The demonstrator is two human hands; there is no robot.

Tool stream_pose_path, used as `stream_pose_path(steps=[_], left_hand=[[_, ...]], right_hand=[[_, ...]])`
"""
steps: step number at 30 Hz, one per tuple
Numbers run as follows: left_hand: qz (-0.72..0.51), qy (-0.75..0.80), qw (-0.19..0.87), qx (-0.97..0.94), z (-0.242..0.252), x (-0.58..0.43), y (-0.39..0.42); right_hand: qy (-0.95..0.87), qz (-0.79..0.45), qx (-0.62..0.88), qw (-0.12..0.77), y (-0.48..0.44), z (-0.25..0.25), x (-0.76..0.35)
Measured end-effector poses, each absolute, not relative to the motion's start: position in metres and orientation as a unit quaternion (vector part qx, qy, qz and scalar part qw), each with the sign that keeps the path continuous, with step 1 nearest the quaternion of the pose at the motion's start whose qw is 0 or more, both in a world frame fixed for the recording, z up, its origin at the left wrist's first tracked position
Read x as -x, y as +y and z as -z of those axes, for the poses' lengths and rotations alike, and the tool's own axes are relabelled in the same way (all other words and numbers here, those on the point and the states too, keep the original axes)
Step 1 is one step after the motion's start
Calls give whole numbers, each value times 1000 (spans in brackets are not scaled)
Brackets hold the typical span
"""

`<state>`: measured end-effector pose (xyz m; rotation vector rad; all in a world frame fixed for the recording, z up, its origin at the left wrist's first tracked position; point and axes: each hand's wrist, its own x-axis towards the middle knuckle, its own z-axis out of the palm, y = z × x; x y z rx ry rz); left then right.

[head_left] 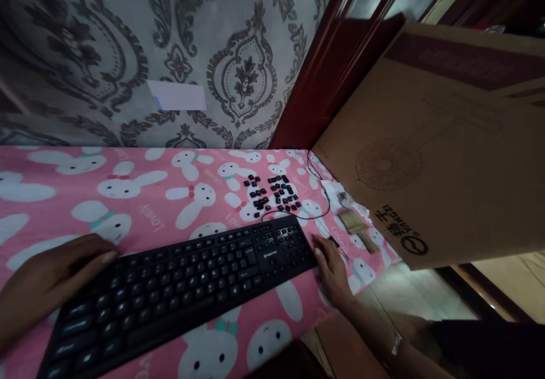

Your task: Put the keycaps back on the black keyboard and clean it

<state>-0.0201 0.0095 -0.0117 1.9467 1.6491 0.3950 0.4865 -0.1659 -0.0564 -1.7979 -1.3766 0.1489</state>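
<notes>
A black keyboard [179, 282] lies at a slant on a pink cloth printed with white rabbits [140, 203]. My left hand [46, 282] rests on the cloth at the keyboard's left end, fingers curled against its top left corner. My right hand [334, 274] grips the keyboard's right end with the fingers bent round its edge. Several loose black keycaps [275, 194] lie in a heap on the cloth behind the keyboard. A thin black cable [319, 197] loops from the keyboard past the keycaps.
A small brush with a wooden handle [357, 228] and a crumpled white tissue [340, 194] lie right of the keycaps. A big cardboard box [447, 151] leans over the table's right edge. Patterned wallpaper [170, 55] bearing a white taped slip stands behind.
</notes>
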Motion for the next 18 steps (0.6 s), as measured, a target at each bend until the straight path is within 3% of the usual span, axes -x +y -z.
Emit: stream_pose_path(steps=[12,18], left_hand=[[-156,651,332,-664,-30,-14,1],[-140,672,351,-636,-42,-25,9]], right_hand=[[-500,-106,670,538,-159,63,-495],[-593,-74,612,519,-132,35,-486]])
